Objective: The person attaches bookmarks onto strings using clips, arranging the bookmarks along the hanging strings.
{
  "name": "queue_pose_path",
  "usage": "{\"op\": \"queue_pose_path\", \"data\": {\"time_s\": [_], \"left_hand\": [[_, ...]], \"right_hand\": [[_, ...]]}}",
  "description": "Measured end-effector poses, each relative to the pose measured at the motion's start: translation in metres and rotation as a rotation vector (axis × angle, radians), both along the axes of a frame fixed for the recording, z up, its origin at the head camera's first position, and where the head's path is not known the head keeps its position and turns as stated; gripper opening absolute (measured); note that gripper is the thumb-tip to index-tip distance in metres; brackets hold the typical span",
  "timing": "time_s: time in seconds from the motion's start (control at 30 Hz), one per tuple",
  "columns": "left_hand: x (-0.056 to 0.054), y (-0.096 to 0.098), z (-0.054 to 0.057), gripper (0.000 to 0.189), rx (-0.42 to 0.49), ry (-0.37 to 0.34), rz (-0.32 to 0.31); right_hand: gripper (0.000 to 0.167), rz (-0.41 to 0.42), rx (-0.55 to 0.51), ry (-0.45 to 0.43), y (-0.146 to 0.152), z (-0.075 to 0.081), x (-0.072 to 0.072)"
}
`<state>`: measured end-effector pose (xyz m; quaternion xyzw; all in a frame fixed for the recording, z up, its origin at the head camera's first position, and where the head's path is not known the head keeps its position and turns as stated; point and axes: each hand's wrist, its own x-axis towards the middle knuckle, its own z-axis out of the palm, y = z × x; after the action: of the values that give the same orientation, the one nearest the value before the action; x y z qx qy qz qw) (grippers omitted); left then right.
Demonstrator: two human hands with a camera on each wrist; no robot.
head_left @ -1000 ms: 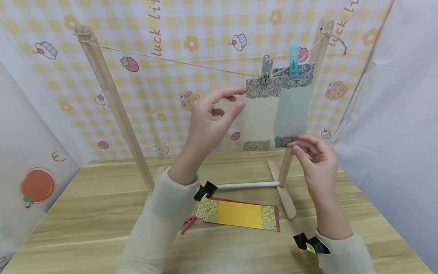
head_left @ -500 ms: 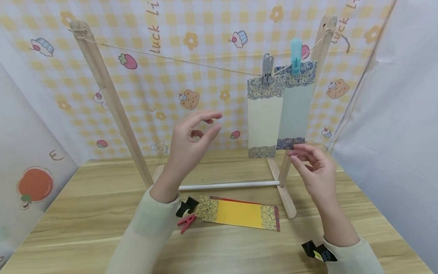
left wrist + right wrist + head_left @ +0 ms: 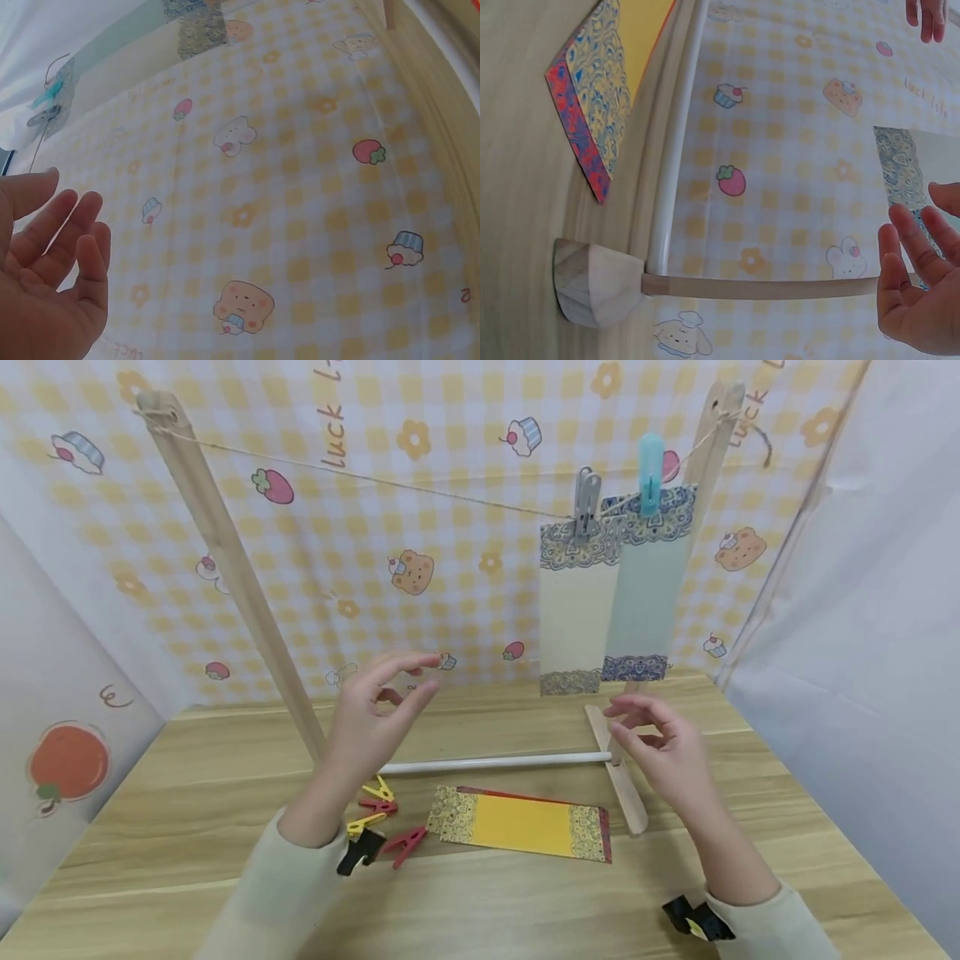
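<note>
My left hand [image 3: 390, 693] hovers open and empty above the table, left of centre, fingers loosely spread; it also shows in the left wrist view [image 3: 49, 262]. My right hand [image 3: 645, 735] hangs open and empty near the right foot of the wooden stand [image 3: 618, 768]. On the string [image 3: 375, 481] hang a cream paper strip [image 3: 576, 610] under a grey clothespin [image 3: 587, 510] and a pale blue strip [image 3: 645, 593] under a teal clothespin [image 3: 650, 460]. A yellow patterned strip [image 3: 521, 822] lies flat on the table below both hands.
Small red and yellow clothespins [image 3: 386, 818] lie on the wooden table [image 3: 187, 827] left of the yellow strip. The stand's left post [image 3: 225, 568] leans up to the string; a white crossbar [image 3: 495, 762] joins its feet. Patterned backdrop behind, white sheet at right.
Both hands have come down and away from the hanging strips, the left one dropping from the grey clothespin toward the table. Clothespins that the left arm hid have come into view.
</note>
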<state>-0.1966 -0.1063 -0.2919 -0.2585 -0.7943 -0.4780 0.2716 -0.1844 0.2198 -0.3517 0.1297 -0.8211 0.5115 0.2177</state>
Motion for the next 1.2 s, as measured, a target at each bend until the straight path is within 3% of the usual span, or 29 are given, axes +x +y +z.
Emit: {"op": "queue_pose_path", "data": {"time_s": [0.4, 0.83, 1.07, 1.2], "left_hand": [[0.016, -0.039, -0.025, 0.029, -0.098, 0.008, 0.094], [0.037, -0.079, -0.053, 0.034, -0.174, 0.001, 0.200], [0.047, -0.095, -0.068, 0.028, -0.303, -0.130, 0.243], [0.049, -0.099, -0.075, 0.029, -0.391, -0.203, 0.221]], "right_hand": [[0.032, 0.121, 0.175, -0.155, -0.017, -0.011, 0.000], [0.037, 0.271, 0.390, -0.209, -0.037, -0.029, -0.003], [0.040, 0.358, 0.461, -0.279, -0.046, -0.037, -0.004], [0.039, 0.378, 0.517, -0.310, -0.052, -0.041, -0.006]]}}
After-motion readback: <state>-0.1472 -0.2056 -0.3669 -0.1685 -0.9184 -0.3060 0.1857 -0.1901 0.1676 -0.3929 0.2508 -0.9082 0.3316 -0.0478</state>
